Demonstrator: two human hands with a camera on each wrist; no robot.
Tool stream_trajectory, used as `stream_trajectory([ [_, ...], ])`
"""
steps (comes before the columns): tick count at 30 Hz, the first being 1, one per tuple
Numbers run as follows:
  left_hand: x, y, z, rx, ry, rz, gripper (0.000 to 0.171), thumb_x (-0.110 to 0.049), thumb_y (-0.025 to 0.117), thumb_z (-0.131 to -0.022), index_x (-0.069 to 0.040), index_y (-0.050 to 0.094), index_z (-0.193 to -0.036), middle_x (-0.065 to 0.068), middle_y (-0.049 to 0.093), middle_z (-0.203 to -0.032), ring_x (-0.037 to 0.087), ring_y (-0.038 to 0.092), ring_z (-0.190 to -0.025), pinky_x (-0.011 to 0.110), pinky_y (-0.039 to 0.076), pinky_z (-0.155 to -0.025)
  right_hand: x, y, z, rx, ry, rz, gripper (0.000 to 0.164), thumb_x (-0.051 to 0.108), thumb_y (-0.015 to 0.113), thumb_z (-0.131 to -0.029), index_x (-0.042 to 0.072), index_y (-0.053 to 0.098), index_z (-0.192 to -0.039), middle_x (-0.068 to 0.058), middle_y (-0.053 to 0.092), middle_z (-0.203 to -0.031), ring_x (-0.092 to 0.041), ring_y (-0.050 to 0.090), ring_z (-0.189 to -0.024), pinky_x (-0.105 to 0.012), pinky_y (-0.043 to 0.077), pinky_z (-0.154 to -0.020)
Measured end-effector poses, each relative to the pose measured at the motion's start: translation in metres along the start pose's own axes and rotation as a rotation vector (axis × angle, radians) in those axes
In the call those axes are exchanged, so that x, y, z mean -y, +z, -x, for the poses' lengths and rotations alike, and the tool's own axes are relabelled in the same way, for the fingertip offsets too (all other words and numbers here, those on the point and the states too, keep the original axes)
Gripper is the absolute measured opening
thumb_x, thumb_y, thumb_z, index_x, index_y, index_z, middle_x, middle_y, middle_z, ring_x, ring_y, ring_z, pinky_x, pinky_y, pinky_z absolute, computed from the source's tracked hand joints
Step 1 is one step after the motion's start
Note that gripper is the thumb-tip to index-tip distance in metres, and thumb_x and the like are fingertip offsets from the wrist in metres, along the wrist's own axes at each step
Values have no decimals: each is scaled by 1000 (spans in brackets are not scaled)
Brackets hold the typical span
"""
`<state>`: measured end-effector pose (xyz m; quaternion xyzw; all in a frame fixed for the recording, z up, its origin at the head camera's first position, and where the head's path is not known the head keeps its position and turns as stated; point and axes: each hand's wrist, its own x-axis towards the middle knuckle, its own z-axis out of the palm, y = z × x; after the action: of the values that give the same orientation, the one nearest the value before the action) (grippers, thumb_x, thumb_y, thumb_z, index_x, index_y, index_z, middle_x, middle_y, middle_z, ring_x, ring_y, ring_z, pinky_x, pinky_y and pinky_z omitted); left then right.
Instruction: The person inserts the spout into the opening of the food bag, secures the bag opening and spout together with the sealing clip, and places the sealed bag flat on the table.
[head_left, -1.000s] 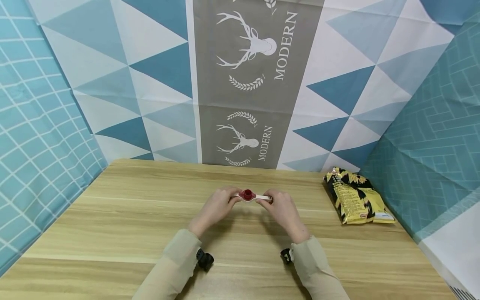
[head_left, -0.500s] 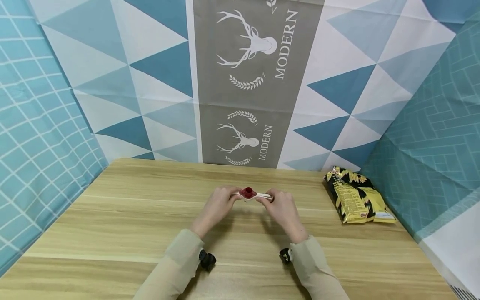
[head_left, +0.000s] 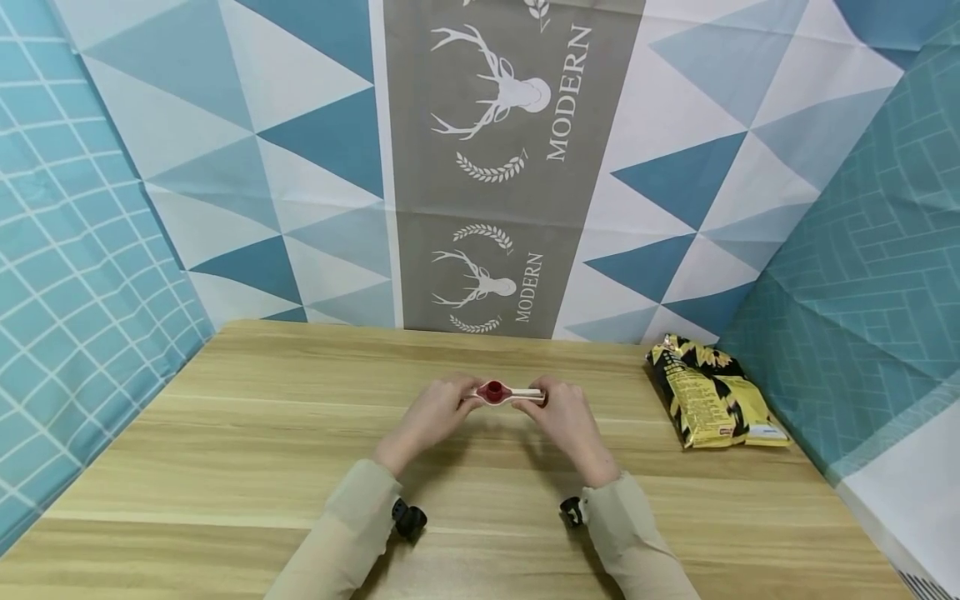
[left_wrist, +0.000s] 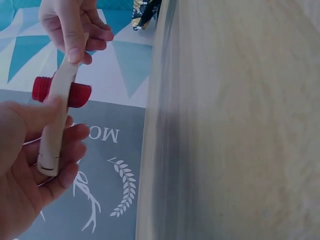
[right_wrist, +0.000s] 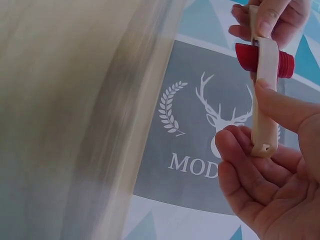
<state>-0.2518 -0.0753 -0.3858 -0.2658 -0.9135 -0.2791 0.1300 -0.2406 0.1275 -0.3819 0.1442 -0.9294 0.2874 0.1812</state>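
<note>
Held level between both hands above the table is a white bag clip [head_left: 525, 392] with a red pour spout [head_left: 494, 392] at its middle. My left hand [head_left: 438, 408] pinches one end of the clip between thumb and fingers. The right hand [head_left: 564, 414] pinches the opposite end the same way. In the left wrist view the clip [left_wrist: 61, 95] is seen edge-on, and the spout [left_wrist: 80, 95] sticks out on both sides. A threaded part of the spout [right_wrist: 286, 65] shows in the right wrist view, with the right thumb lying along the white bar [right_wrist: 265, 130].
A yellow and black snack bag [head_left: 708, 400] lies at the table's right rear corner. The wooden table [head_left: 225, 467] meets a patterned backdrop [head_left: 487, 192] behind, with blue tile-print sheets at both sides. Small black cameras [head_left: 408, 518] are strapped at the wrists.
The clip has tilted slightly in the hands, and two white bars with a narrow gap now show at its right end. Both hands stay nearly in place.
</note>
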Motion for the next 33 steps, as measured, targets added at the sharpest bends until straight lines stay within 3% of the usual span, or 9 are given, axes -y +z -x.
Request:
stream_trajectory([
  [6,-2,-2,0,81,-20,26,35,-36,58,-87,-10,61,-110,-1,65,-93,10,57,-78,29,46,-70,-1,1,1,5,-14,5,27,31,74,-74,8,66,-84,3,58,-62,-6,43,-50,-20,37,-48],
  [14,-5,0,0,116,-22,28,41,-43,56,-87,-12,58,-115,-3,65,-96,8,60,-83,28,48,-73,3,2,0,10,-70,35,24,31,75,-73,10,66,-80,6,55,-61,-6,41,-51,-20,35,-49],
  [23,-6,4,-1,77,-16,71,28,-41,56,-88,-18,60,-104,-9,63,-90,2,57,-77,23,47,-70,7,2,1,27,-53,18,22,29,74,-73,10,65,-78,4,59,-64,-6,44,-53,-20,37,-49],
  [33,-8,6,-1,53,-21,91,26,-39,57,-88,-18,60,-103,-9,63,-92,4,58,-80,24,48,-72,8,0,1,41,-6,22,25,30,75,-72,9,64,-81,3,59,-64,-7,46,-54,-22,39,-51],
])
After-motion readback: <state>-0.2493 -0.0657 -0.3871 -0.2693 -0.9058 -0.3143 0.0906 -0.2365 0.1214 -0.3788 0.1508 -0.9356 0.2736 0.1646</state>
